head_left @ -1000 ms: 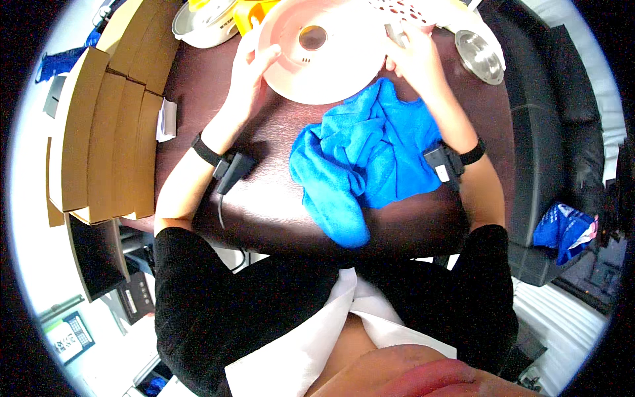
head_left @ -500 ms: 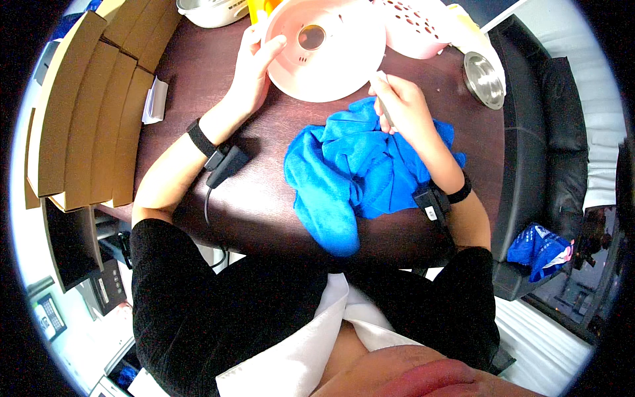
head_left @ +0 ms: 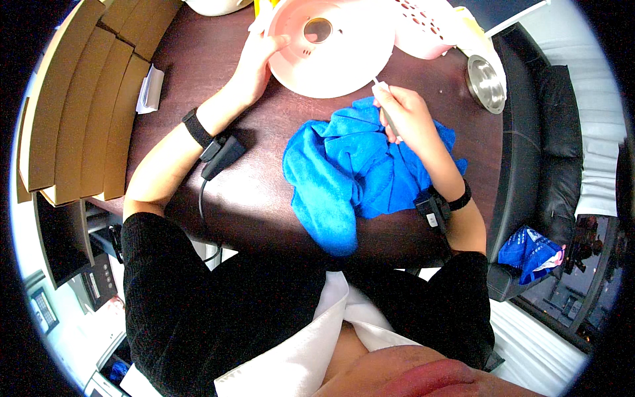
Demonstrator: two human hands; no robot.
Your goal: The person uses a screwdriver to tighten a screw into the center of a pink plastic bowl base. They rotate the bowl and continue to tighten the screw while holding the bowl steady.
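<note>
A round pink plastic housing (head_left: 350, 59), with a central hole and small slots, is tilted up at the far middle. My left hand (head_left: 254, 65) grips its left edge, thumb on the inner face, the other fingers partly hidden behind it. Closed in my right hand (head_left: 410, 116) is a slim screwdriver (head_left: 380, 87) with a pale handle; its thin shaft points at the housing's lower right rim. From here I cannot tell whether the tip touches. Below my right hand lies a crumpled blue cloth (head_left: 357, 159) on the dark brown table (head_left: 258, 152).
A pink perforated basket (head_left: 420, 33) and a metal bowl (head_left: 486, 85) stand at the far right. Cardboard boxes (head_left: 79, 112) line the left side, beside folded white paper (head_left: 151, 89). A white bowl (head_left: 215, 5) sits far left. A black sofa (head_left: 555, 159) is to the right.
The housing has shifted slightly right and up with my left hand. My right hand has moved a little down, and the screwdriver's thin shaft now shows.
</note>
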